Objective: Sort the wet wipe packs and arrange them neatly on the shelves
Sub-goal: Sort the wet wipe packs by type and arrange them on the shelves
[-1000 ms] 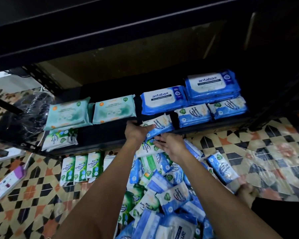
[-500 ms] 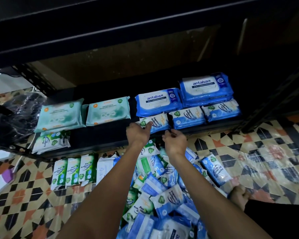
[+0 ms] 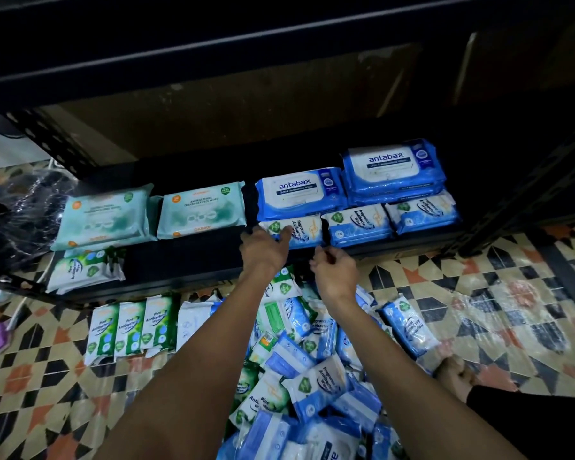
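Note:
A small blue-and-white wipe pack (image 3: 304, 231) lies flat on the black shelf (image 3: 180, 260), at the left end of a row with two matching packs (image 3: 359, 224). My left hand (image 3: 263, 252) rests its outstretched fingers on that pack's left half. Just right of it, my right hand (image 3: 332, 272) hovers at the shelf's front edge, fingers loosely curled, holding nothing. Behind the row sit large blue antabax packs (image 3: 299, 194), with a taller stack (image 3: 392, 171) to their right. Two teal packs (image 3: 201, 210) and a green pine pack (image 3: 83, 270) lie at the shelf's left.
A loose pile of blue and green packs (image 3: 312, 376) covers the tiled floor under my arms. Three green packs (image 3: 130, 327) stand in a row on the floor to the left. A foot (image 3: 452, 373) is at the right. A dark shelf upright (image 3: 528, 200) rises at the right.
Both hands carried the small blue pack up from the pile onto the shelf beside the two matching packs. My right hand has let go and drawn back.

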